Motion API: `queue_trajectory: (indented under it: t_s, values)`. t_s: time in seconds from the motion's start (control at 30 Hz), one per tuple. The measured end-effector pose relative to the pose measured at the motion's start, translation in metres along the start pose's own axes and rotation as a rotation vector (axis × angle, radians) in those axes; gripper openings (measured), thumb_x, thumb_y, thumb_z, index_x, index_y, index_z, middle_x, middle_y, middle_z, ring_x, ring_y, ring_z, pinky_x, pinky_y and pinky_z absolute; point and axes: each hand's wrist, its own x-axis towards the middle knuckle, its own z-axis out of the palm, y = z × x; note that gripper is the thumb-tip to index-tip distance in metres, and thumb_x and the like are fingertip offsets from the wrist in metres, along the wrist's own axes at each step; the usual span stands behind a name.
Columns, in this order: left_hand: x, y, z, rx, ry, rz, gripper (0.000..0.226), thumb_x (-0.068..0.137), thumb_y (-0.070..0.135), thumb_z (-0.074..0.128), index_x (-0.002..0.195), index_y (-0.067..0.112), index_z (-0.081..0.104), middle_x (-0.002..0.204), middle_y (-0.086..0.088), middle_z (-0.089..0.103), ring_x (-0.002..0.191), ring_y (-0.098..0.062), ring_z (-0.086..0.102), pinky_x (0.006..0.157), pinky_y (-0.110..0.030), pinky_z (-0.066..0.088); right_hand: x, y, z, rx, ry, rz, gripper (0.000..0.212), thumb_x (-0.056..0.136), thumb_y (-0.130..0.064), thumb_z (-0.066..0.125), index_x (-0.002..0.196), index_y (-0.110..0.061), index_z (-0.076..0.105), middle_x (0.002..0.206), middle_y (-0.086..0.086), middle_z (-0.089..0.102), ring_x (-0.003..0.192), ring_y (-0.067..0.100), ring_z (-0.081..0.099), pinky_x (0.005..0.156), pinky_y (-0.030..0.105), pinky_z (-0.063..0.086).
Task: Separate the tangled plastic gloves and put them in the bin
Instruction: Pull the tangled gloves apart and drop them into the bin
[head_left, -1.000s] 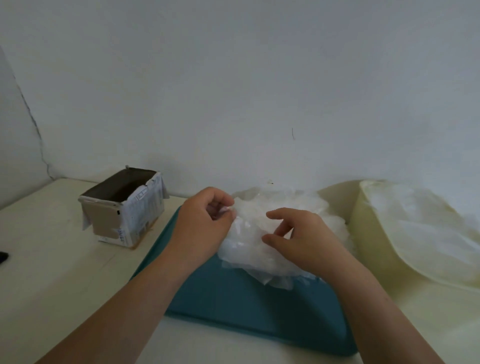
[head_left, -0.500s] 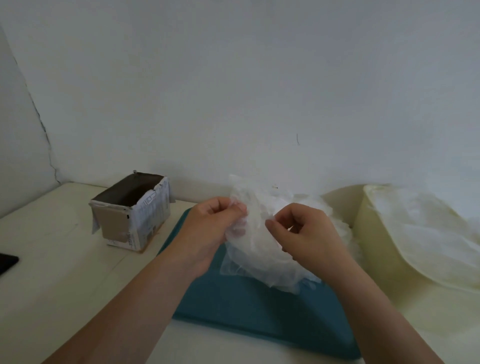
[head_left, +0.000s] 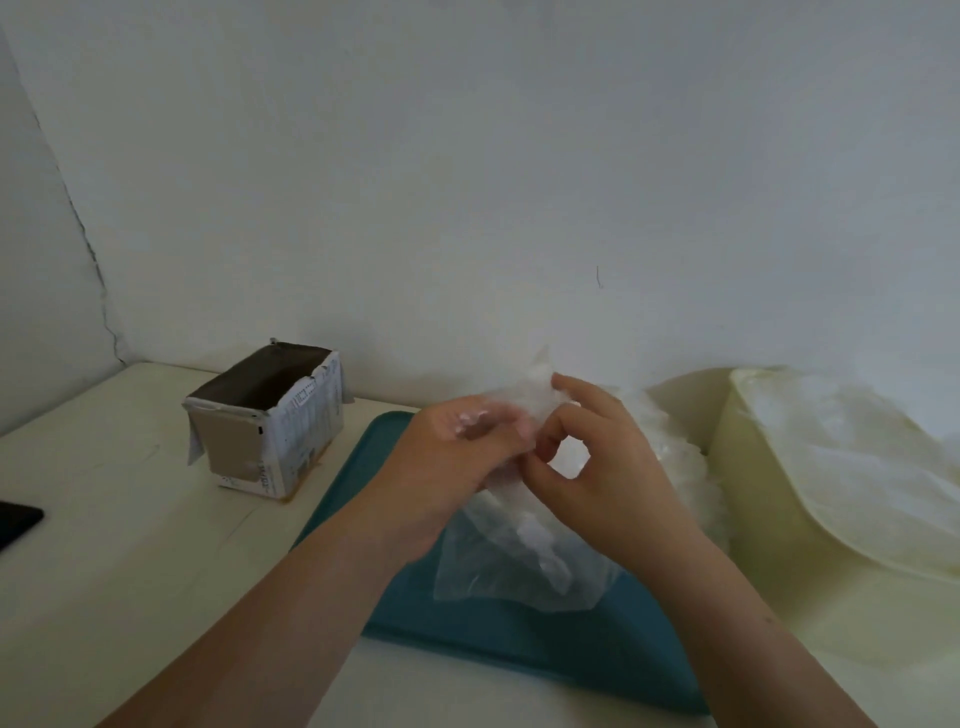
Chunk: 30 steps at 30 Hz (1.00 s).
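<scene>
Plastic gloves (head_left: 519, 551): one tangled clump, glove count unclear, held above one teal tray (head_left: 519, 644). Hands, two: left hand (head_left: 447, 462) and right hand (head_left: 618, 473) both pinch its top. One cream bin (head_left: 763, 525), one open box (head_left: 270, 431), on desk (head_left: 114, 545).

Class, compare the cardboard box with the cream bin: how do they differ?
The cardboard box is small, printed and dark inside; the cream bin is larger, plain and holds clear plastic. The box stands left of the teal tray, the bin right. Both are open-topped.
</scene>
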Motion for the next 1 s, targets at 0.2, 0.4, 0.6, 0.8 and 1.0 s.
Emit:
queue_trajectory:
  t_s: [0.2,0.4,0.6,0.8,1.0]
  values:
    - [0.006,0.002,-0.013,-0.072,0.111,-0.004,0.016,0.101,0.013,0.065,0.111,0.006,0.076,0.110,-0.008,0.079,0.107,-0.027,0.075,0.088,-0.038,0.059,0.002,-0.005,-0.017,0.248,-0.013,0.184,0.040,0.074,-0.061,0.081,0.091,-0.031,0.061,0.099,-0.016,0.071,0.102,-0.001,0.065,0.089,0.018,0.050]
    - [0.004,0.009,-0.022,-0.427,-0.032,0.015,0.010,0.100,0.008,0.062,0.102,0.008,0.072,0.101,-0.012,0.075,0.095,-0.026,0.074,0.081,-0.043,0.060,0.002,0.009,-0.019,0.231,-0.135,0.331,0.075,0.076,-0.061,0.079,0.142,-0.040,0.050,0.123,-0.020,0.065,0.111,-0.005,0.062,0.097,0.024,0.051]
    - [0.008,0.003,-0.027,-0.153,0.172,0.026,0.007,0.098,0.008,0.069,0.099,0.011,0.075,0.090,-0.013,0.076,0.078,-0.026,0.069,0.078,-0.041,0.053,0.004,0.016,-0.016,0.228,0.091,0.377,0.027,0.092,-0.027,0.075,0.118,-0.029,0.071,0.083,-0.005,0.071,0.077,0.008,0.068,0.077,0.035,0.060]
    - [0.006,0.005,-0.023,-0.150,0.188,0.021,0.017,0.082,0.014,0.087,0.094,0.015,0.075,0.090,-0.013,0.076,0.073,-0.025,0.066,0.074,-0.039,0.053,0.001,-0.018,-0.024,0.324,0.118,0.147,0.033,0.082,-0.052,0.076,0.110,-0.034,0.072,0.102,-0.017,0.074,0.100,0.004,0.069,0.087,0.024,0.056]
    - [0.002,0.014,-0.017,-0.307,0.121,-0.030,0.017,0.079,0.012,0.083,0.096,0.013,0.078,0.095,-0.010,0.075,0.087,-0.024,0.069,0.079,-0.036,0.061,0.003,-0.017,-0.013,0.361,-0.003,0.191,0.011,0.081,-0.034,0.085,0.090,-0.033,0.078,0.082,-0.013,0.076,0.081,0.004,0.071,0.079,0.016,0.052]
